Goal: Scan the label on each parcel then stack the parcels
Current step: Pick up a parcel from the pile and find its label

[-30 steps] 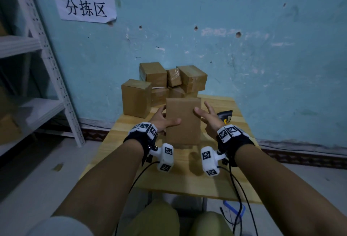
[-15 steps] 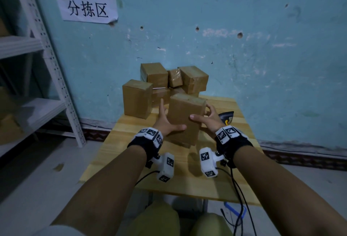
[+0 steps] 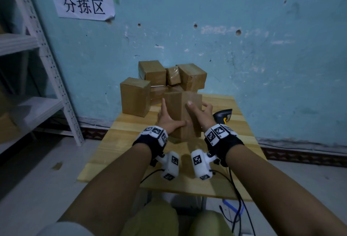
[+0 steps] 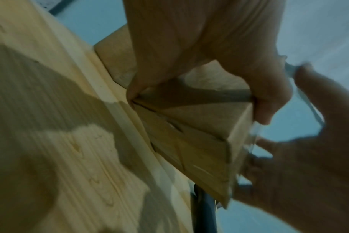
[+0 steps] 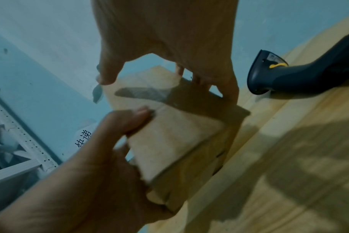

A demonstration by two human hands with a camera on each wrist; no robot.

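Observation:
I hold a brown cardboard parcel [image 3: 180, 115] between both hands above the middle of the wooden table [image 3: 120, 142]. It stands tall and tilted, one vertical edge turned toward me. My left hand [image 3: 169, 121] grips its left face, thumb across the lower front. My right hand [image 3: 201, 113] grips the right face, thumb on the near side. In the left wrist view my left hand [image 4: 199, 47] wraps the parcel [image 4: 189, 129], whose lower edge is close to the tabletop. The right wrist view shows my right hand [image 5: 165, 39] over the parcel [image 5: 169, 137]. No label shows.
A dark handheld scanner [image 3: 223, 116] with a yellow trigger lies on the table right of my right hand, also seen as the scanner [image 5: 289, 75]. Several parcels [image 3: 169, 76] are piled against the blue wall, one upright box [image 3: 135, 96] at their left. A white shelf rack [image 3: 47, 57] stands left.
The parcel's broad face pointed at me a second ago; both hands have turned it so that a vertical edge faces me, and it has moved a little farther from me.

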